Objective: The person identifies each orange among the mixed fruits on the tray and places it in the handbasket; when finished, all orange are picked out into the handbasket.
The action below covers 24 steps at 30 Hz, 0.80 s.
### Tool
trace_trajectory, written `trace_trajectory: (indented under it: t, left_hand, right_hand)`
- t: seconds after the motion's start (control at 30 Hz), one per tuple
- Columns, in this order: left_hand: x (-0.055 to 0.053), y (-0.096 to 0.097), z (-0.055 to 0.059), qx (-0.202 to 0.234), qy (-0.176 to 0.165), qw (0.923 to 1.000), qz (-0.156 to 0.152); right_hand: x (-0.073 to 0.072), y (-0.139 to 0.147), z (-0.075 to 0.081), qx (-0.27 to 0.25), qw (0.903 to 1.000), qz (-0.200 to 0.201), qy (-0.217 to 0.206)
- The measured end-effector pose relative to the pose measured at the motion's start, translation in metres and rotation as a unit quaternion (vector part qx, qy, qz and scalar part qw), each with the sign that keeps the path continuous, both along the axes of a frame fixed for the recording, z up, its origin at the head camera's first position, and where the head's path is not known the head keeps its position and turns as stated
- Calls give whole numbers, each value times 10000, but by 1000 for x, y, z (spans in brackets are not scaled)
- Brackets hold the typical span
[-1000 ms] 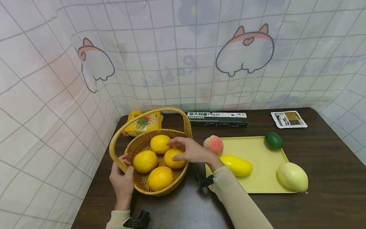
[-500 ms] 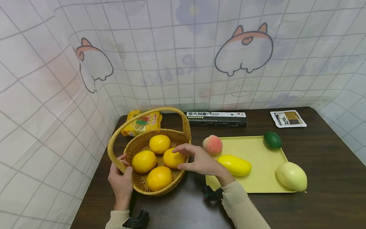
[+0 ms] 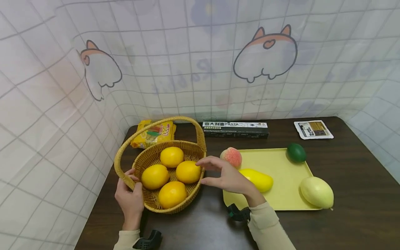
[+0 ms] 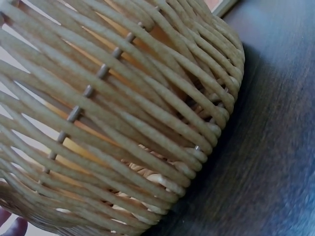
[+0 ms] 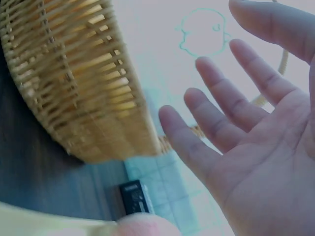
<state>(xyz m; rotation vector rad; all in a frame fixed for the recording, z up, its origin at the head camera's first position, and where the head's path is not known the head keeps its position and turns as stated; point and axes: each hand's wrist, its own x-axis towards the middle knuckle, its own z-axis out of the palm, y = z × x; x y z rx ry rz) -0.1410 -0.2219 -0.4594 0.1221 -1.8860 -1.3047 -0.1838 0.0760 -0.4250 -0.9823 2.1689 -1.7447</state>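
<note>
A wicker basket (image 3: 200, 189) with an arched handle holds several rounded yellow fruits that look like lemons (image 3: 172, 195). My left hand (image 3: 130, 201) grips the basket's left side at the foot of the handle, thumb over the rim. In the left wrist view, the woven wall (image 4: 123, 108) fills most of the picture and only bits of fingers show at the lower left corner. Over the basket's right rim is my right hand (image 3: 229, 175), fingers spread and holding nothing. The right wrist view shows its bare palm (image 5: 266, 147) beside the basket (image 5: 64, 73).
Right of the basket lies a pale yellow tray (image 3: 281, 203), with a long yellow fruit (image 3: 257, 180), a peach (image 3: 232, 157), a dark green fruit (image 3: 296, 153) and a pale melon-like fruit (image 3: 317, 192). Behind are a yellow packet (image 3: 153, 133), a pasta box (image 3: 235, 130) and a white sachet (image 3: 313, 130).
My right hand has drawn back to the right, from over the lemons to the basket's rim. My left hand keeps its grip, and the lemons stay in the basket.
</note>
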Motion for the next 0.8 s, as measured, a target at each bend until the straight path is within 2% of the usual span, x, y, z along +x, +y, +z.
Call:
trace_trajectory:
  t: [0.1, 0.33, 0.6, 0.8]
  left_hand:
    - [-1, -2, -2, 16, 75, 10000, 4]
    - [-12, -20, -29, -78, 18, 9999, 81]
    - [-11, -25, -30, -175, 164, 9996, 141]
    - [-13, -22, -30, 49, 135, 9999, 43]
  right_hand:
    - [1, 9, 4, 198, 9997, -148, 52]
    - [2, 32, 11, 142, 9983, -560, 106]
    - [4, 38, 17, 110, 9966, -762, 276]
    - [8, 43, 25, 206, 9932, -1107, 292]
